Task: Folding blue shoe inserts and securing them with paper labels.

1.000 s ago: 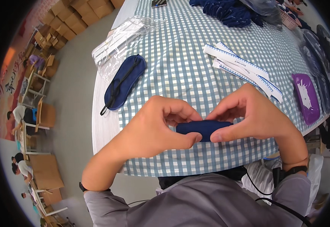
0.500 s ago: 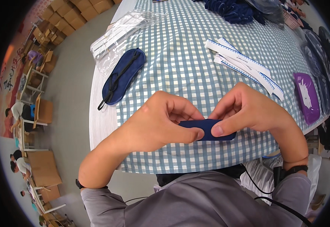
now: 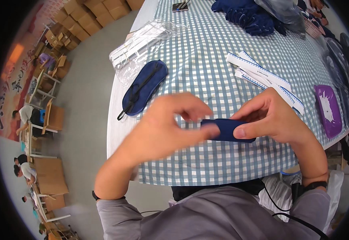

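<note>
A folded navy cloth piece (image 3: 227,131), in the same colour as the eye mask nearby, is held just above the table near its front edge. My right hand (image 3: 273,116) pinches its right end, the thumb lying across the front face. My left hand (image 3: 162,126) is blurred by motion. Its thumb overlaps the cloth's left end, while the curled fingers stand apart from the thumb, with a gap between. To the left, a navy eye mask (image 3: 147,85) with a black strap lies flat on the checked tablecloth (image 3: 206,168).
Clear plastic packaging (image 3: 140,46) lies at the far left, and white paper strips (image 3: 262,72) at the right. Beyond them are a purple pack (image 3: 328,111) and a heap of navy fabric (image 3: 246,18). People work at tables by cardboard boxes (image 3: 50,176) on the left.
My left hand has loosened from the cloth's left end, its fingers lifting away. My right hand keeps its pinch. The whole view has shifted slightly.
</note>
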Motion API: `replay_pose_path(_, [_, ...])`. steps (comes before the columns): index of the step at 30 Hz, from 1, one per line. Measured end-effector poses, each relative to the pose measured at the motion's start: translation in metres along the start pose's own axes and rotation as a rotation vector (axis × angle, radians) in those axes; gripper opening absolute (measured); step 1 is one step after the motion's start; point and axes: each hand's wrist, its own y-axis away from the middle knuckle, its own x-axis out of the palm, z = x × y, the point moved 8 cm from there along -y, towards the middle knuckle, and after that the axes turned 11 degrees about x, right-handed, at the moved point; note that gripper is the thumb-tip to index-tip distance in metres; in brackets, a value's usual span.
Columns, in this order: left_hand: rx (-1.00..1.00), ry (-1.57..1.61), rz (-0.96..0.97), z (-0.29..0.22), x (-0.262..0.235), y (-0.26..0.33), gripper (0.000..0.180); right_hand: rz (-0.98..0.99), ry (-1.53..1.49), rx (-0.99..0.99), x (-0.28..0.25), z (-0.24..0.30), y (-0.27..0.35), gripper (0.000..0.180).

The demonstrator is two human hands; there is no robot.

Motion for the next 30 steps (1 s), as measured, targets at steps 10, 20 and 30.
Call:
replay_pose_path(10, [-0.431,-0.649,-0.195,0.131,-0.145,0.034,0.037,-0.030,0.031,-0.059,-0.003,0.000,-0.002,0.031])
replay_pose_path(20, [-0.157,0.022,-0.301,0.104,-0.156,0.031,0.020,-0.090,0.042,-0.143,-0.016,0.006,0.003,0.036])
replay_pose_path(30, [-0.089,0.199,-0.466,0.010,0.007,0.026,0.030,-0.186,-0.202,-0.554,-0.053,0.043,0.034,0.032])
